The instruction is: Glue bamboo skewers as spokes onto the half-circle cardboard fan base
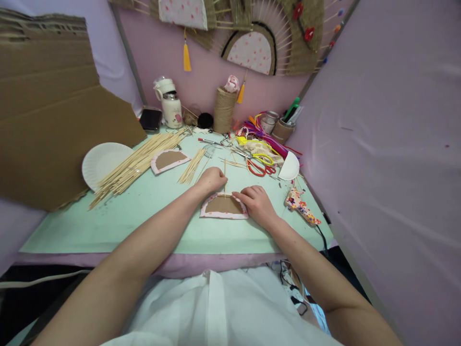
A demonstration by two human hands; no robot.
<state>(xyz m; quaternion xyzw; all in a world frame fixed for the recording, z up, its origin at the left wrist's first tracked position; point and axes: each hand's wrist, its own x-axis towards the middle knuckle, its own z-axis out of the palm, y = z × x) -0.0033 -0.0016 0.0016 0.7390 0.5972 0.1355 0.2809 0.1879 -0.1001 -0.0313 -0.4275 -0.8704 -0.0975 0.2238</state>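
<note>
A cardboard half-circle with a pink-dotted fabric border lies flat near the front of the table. My left hand is closed in a pinch on a thin bamboo stick, whose near end meets the curved top edge of the half-circle. From the other side, my right hand has curved fingers on the half-circle's upper right edge, holding it against the table. A second bordered half-circle rests farther left, beside a small group of bamboo sticks.
A large bundle of bamboo sticks overlaps a white paper plate. Big cardboard stands at left. Scissors lie among craft scraps; a flower-patterned glue gun is at right. Twine and a bottle stand behind.
</note>
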